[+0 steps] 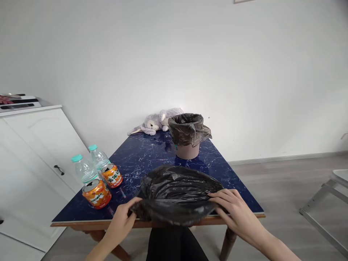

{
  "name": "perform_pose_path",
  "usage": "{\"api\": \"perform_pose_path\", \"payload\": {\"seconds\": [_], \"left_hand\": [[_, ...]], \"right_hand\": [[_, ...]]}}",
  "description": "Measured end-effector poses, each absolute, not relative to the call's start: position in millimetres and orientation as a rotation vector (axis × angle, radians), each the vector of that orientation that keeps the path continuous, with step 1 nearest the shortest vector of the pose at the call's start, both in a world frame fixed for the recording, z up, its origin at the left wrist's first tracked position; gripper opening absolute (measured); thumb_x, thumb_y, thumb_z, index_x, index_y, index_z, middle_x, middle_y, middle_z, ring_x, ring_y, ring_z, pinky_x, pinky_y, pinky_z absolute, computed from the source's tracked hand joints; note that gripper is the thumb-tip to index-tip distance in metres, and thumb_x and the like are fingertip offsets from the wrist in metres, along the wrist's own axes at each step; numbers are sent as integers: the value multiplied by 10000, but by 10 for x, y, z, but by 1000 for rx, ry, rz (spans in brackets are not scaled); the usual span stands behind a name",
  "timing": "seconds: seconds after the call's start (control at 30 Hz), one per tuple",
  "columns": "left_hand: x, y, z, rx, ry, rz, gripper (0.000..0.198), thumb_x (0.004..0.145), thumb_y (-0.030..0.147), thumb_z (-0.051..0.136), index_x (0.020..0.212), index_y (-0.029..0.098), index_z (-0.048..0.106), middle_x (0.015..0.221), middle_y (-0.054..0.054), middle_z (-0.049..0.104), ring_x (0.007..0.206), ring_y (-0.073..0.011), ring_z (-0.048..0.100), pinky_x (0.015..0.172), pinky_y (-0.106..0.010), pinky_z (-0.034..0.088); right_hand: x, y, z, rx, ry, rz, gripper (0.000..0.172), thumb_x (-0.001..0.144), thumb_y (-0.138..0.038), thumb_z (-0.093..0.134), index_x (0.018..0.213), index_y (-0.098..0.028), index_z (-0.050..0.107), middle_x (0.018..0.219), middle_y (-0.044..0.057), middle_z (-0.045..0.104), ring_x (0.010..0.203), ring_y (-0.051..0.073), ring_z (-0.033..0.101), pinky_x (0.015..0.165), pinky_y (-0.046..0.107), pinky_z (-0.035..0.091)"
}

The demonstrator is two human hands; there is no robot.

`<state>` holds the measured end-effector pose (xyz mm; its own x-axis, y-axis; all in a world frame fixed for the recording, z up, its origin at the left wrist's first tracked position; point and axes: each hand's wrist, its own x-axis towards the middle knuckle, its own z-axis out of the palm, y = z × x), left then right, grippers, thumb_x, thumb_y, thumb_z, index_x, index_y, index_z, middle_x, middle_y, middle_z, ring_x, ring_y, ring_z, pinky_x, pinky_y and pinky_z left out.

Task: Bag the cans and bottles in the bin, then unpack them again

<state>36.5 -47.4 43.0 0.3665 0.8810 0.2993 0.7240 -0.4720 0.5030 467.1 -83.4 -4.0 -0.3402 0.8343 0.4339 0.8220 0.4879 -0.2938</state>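
Note:
A black plastic bag (pixel 179 185) is spread open at the front edge of the blue marbled table (pixel 136 154), its mouth facing up. My left hand (pixel 123 219) pinches the bag's left rim. On the right side, my right hand (pixel 231 208) grips the rim with bent fingers. Whatever lies beneath the bag is hidden. Farther back stands a small pinkish-grey bin (pixel 187 151) lined with another dark bag (pixel 187 132), which is folded over its rim.
Two orange cans (pixel 97 195) and two clear bottles with teal caps (pixel 86 170) stand at the table's left. A grey plush toy (pixel 153 123) lies against the wall. A white cabinet (pixel 35 152) is at left, a metal-framed seat (pixel 323 206) at right.

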Motion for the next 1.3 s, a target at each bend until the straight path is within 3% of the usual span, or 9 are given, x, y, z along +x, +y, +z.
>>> {"api": "perform_pose_path", "payload": {"seconds": [0.07, 0.17, 0.3, 0.47, 0.63, 0.73, 0.87, 1.0, 1.3], "left_hand": [[470, -342, 611, 2266, 1548, 770, 375, 1032, 327, 424, 1169, 197, 748, 918, -55, 816, 814, -241, 777, 746, -295, 607], [641, -124, 846, 2401, 1765, 734, 380, 1052, 407, 440, 1251, 204, 691, 929, -67, 809, 849, -286, 790, 769, -348, 612], [961, -94, 1038, 2908, 1694, 961, 469, 1027, 189, 413, 1470, 164, 564, 1420, -179, 678, 1290, -347, 675, 1067, -508, 549], [1469, -325, 991, 3199, 974, 668, 541, 1069, 155, 431, 1603, 240, 455, 1618, -99, 545, 1547, -291, 449, 1258, -519, 423], [1638, -61, 538, 3022, 1062, 434, 642, 1119, 492, 437, 1704, 281, 280, 1737, -68, 371, 1639, -303, 253, 1322, -551, 305], [1463, 181, 297, 2842, 1215, 284, 656, 1122, 571, 352, 1719, 332, 224, 1773, -36, 264, 1654, -301, 172, 1314, -540, 302], [1026, 334, 179, 2676, 1417, 214, 627, 1129, 581, 307, 1714, 383, 203, 1781, 7, 223, 1655, -276, 168, 1287, -517, 347], [708, 327, 178, 2712, 1488, 226, 625, 1125, 564, 349, 1705, 345, 267, 1760, -20, 298, 1643, -286, 229, 1310, -559, 289], [595, -200, 360, 2874, 1452, 616, 529, 1107, 398, 488, 1625, 305, 446, 1652, -52, 519, 1556, -282, 442, 1280, -516, 397]], "right_hand": [[4633, -736, 35, -1520, -2079, 137, 354, 1115, -322, 430, 975, -243, 746, 1027, 85, 799, 998, 274, 739, 858, 386, 520], [4564, -521, 102, -1809, -1980, 254, 340, 1117, -360, 424, 958, -233, 696, 857, 74, 783, 853, 292, 761, 689, 335, 463], [4441, -351, 172, -2073, -1989, 188, 244, 1090, -322, 463, 1148, -202, 668, 869, 101, 791, 810, 323, 769, 614, 326, 407], [4198, -526, 298, -1753, -1900, -250, 324, 1090, -285, 460, 1328, -150, 632, 1221, 175, 759, 1128, 341, 714, 931, 452, 508], [3966, -567, 191, -1425, -2072, -354, 504, 1118, -352, 425, 1582, -175, 507, 1667, 142, 470, 1573, 372, 363, 1272, 603, 269], [4015, -382, -16, -1622, -2148, -209, 582, 1119, -502, 394, 1594, -192, 525, 1677, 160, 445, 1587, 434, 326, 1266, 714, 213], [4210, -164, -206, -1758, -2168, -65, 629, 1128, -561, 295, 1635, -228, 464, 1718, 123, 370, 1609, 366, 309, 1292, 638, 240], [4293, -82, -248, -1714, -2204, -42, 637, 1126, -583, 266, 1646, -259, 444, 1742, 88, 316, 1631, 322, 261, 1311, 586, 237], [4020, -413, -45, -1468, -2113, -84, 599, 1134, -505, 348, 1592, -155, 515, 1707, 133, 394, 1628, 347, 263, 1311, 641, 235]]}}
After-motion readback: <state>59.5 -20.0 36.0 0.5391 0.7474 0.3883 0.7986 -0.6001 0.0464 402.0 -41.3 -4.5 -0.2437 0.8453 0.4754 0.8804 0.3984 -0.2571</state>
